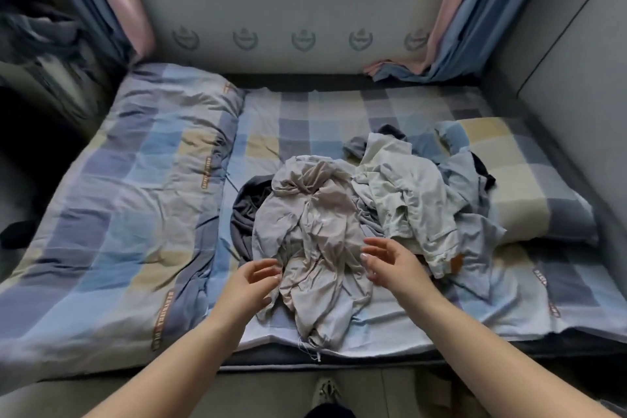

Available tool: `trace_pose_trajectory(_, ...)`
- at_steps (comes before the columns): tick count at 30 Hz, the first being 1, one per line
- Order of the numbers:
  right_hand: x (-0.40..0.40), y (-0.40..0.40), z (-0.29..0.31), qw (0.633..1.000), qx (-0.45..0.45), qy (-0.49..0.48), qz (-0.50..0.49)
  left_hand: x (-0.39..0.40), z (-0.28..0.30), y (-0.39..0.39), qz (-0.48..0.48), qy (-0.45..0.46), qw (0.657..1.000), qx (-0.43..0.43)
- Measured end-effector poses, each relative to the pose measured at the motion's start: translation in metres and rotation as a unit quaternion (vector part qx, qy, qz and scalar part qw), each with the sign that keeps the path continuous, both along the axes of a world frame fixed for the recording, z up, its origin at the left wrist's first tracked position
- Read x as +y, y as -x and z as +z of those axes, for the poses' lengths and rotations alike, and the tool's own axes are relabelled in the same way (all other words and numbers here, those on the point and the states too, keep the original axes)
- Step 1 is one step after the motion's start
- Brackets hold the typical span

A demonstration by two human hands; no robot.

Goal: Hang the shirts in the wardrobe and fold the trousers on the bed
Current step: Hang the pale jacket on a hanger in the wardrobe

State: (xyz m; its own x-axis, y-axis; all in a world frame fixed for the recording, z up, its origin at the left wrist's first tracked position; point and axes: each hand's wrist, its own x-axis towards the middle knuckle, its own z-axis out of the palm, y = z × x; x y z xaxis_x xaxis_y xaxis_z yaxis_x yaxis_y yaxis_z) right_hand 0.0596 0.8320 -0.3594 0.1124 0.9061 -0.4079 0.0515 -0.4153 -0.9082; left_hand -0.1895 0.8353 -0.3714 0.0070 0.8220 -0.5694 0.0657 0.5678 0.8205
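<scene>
At the far left a folded checked quilt [112, 214] lies along the bed [305, 119], its blue, grey and cream squares matching the sheet. The left forearm reaches in from the lower left, and the left hand [252, 282] is turned palm inward with its fingers loosely bent and spread, holding nothing, the fingertips at the left edge of a crumpled beige garment [312, 241]. That garment lies in a heap in the middle of the bed near its front edge, over a dark grey garment [242, 214] that shows at its left. The right forearm comes in from the lower right; the right hand [390, 263] faces the left one, fingers relaxed and apart, holding nothing, just over the heap's right side. Further right a pile of pale green, light blue and dark clothes [417, 193] rests against a checked pillow [522, 180].
</scene>
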Motion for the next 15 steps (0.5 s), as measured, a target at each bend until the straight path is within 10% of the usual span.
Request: trace_pose_trajectory(15,0.195,-0.007,-0.162,0.998,0.02,0.065,-0.014,0.199,-0.131,-0.002,0.01,0.026,0.999,0.047)
